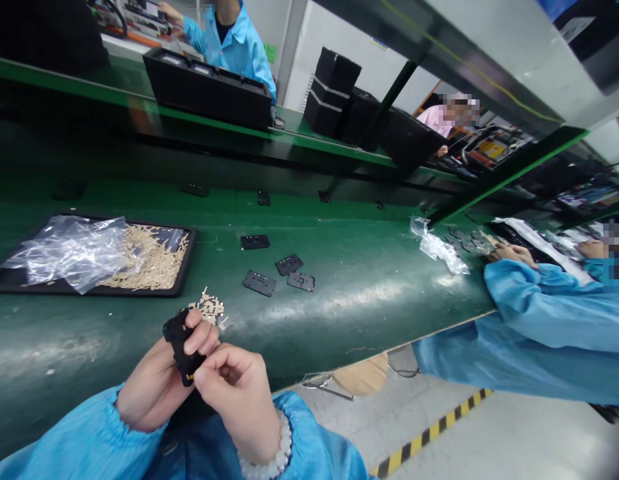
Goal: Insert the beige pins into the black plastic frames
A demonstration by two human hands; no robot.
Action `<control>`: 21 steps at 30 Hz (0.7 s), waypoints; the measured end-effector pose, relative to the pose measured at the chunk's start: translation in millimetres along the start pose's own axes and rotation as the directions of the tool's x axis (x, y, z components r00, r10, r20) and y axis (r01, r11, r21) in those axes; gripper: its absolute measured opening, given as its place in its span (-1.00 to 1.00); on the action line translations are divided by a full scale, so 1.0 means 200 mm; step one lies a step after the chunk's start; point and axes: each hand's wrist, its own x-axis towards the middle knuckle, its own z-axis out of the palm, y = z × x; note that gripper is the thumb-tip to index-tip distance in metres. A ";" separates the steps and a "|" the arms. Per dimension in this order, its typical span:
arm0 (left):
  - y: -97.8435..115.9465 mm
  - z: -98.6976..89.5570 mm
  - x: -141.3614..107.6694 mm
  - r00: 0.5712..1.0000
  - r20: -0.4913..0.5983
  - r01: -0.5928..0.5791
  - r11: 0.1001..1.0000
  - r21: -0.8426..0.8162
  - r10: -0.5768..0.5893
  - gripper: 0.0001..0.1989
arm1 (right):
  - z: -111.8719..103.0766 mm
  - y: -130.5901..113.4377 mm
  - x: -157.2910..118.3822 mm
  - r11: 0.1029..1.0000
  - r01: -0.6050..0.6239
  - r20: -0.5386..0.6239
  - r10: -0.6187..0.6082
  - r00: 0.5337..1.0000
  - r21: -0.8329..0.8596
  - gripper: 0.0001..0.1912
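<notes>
1. Left hand [154, 387] is clenched round a small black plate [182, 350], held upright just off the near edge of the green counter [339, 300].
2. Right hand [239, 393] is pinched in tight at the plate's lower edge; a tiny yellowish piece [190, 378] shows between its fingers [209, 370] and the plate, so those fingers are grasping it.
3. My read: this is the fitting step, a small tab being seated on the plate. The next move looks to call for fine alignment and a firm press with the fingertips.
4. Just past the hands, a little heap of tan tabs [209, 309] lies on the counter; further left, a black tray [182, 270] carries many more, plus a crumpled clear bag [69, 250].
5. Three or four more black plates [259, 283] lie loose mid-counter.
6. A co-worker's blue sleeve [539, 313] rests on the counter at right.
7. Hard to make out: the exact slot on the plate; the thumbs cover it.
</notes>
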 end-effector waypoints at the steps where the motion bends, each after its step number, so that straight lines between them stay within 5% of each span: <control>1: 0.01 0.01 0.00 1.000 -0.020 -0.004 0.999 0.036 0.004 -0.56 | 0.00 0.00 0.00 1.000 0.007 0.000 -0.007 1.000 -0.017 -0.83; 14: 0.05 0.05 -0.07 0.948 -0.282 -0.059 0.952 0.299 0.147 -0.44 | -0.03 -0.02 -0.02 0.959 0.240 0.009 -0.241 0.970 -0.151 -0.87; 21: 0.04 0.05 -0.09 0.882 -0.375 -0.125 0.909 0.398 0.285 -0.39 | -0.05 -0.01 -0.05 0.770 0.540 0.033 -0.564 0.825 -0.340 -0.87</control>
